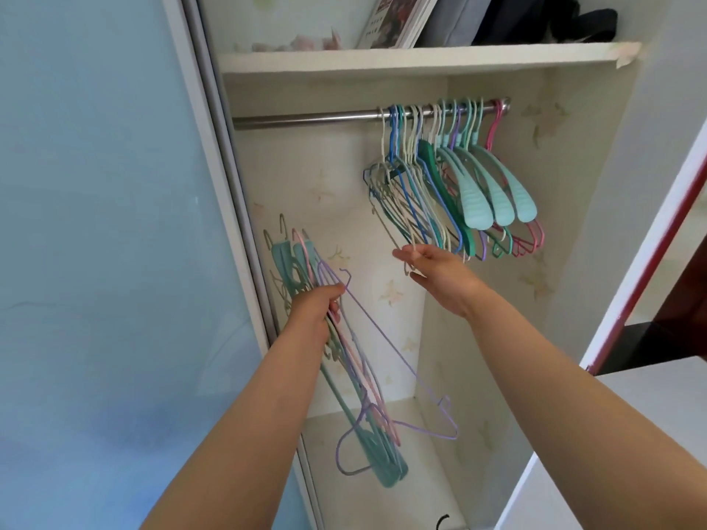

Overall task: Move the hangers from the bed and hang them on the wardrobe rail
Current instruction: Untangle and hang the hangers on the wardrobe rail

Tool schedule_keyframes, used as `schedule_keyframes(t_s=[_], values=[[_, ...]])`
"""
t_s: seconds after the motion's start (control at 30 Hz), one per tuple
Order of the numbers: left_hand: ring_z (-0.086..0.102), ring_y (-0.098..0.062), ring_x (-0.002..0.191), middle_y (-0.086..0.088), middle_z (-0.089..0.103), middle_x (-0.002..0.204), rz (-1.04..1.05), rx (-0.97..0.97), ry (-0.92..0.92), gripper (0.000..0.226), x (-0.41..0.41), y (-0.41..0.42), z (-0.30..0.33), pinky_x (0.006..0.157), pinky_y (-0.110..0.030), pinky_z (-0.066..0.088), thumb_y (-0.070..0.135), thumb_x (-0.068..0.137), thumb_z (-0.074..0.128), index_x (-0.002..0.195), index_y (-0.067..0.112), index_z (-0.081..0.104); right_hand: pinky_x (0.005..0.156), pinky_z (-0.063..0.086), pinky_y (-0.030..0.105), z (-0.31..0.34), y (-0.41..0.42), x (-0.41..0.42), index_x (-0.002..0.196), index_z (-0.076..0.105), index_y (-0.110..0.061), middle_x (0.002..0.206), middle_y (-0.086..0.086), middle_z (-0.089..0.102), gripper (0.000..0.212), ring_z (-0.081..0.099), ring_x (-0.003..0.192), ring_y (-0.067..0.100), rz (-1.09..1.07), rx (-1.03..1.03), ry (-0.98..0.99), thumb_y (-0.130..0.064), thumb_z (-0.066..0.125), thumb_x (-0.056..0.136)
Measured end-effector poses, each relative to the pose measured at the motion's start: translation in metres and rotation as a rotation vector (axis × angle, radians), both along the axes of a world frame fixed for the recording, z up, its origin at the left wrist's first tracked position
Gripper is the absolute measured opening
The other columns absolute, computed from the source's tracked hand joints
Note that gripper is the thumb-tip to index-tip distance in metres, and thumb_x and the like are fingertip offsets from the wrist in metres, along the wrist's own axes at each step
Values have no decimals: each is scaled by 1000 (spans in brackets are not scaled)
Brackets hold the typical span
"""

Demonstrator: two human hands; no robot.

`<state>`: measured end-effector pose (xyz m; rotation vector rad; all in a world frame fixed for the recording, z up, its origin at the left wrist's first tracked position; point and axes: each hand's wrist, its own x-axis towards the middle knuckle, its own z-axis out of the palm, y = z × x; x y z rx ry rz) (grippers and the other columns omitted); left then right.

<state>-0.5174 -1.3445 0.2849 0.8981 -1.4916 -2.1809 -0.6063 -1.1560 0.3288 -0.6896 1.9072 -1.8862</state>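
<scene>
Gripping a bunch of hangers [346, 361] tight, my left hand [315, 311] holds them low on the left, hooks up. My right hand [436, 271] pinches the bottom of a white hanger [398, 208] that hangs on the rail [306, 119]. More hangers [470, 177] (blue, green, pink) hang there on the right, under the shelf [382, 59].

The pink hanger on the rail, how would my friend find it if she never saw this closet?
Look under the white shelf for the shiny metal rail running across the wardrobe. A bunch of hangers crowds its right end. The pink hanger is the very last one on the right, beside the chunky mint ones, and the only pink hook on that rail.
</scene>
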Motion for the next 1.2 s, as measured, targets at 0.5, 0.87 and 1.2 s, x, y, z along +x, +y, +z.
schedule_keyframes(t_s=[0.5,0.87,1.2], values=[[39,-3,27,3,47,41,19,265,60,20,18,9,-26,33,-11,32,10,90,61,71,9,56,115,23,44,-112,39,65,141,-28,-45,159,1,7,139,21,144,23,438,950,236,-78,72,50],[41,-3,33,5,52,46,-209,187,51,10,21,28,-44,35,-16,36,13,87,67,82,4,65,80,50,25,-114,33,78,122,53,-36,107,-11,67,48,66,85,7,68,321,12,-62,57,82],[32,-5,37,9,43,41,-609,-17,44,15,39,44,-47,45,-18,30,12,89,61,76,9,68,99,43,35,-75,9,44,142,35,-26,130,-2,52,65,56,111,14,-132,235,69,-61,48,89]])
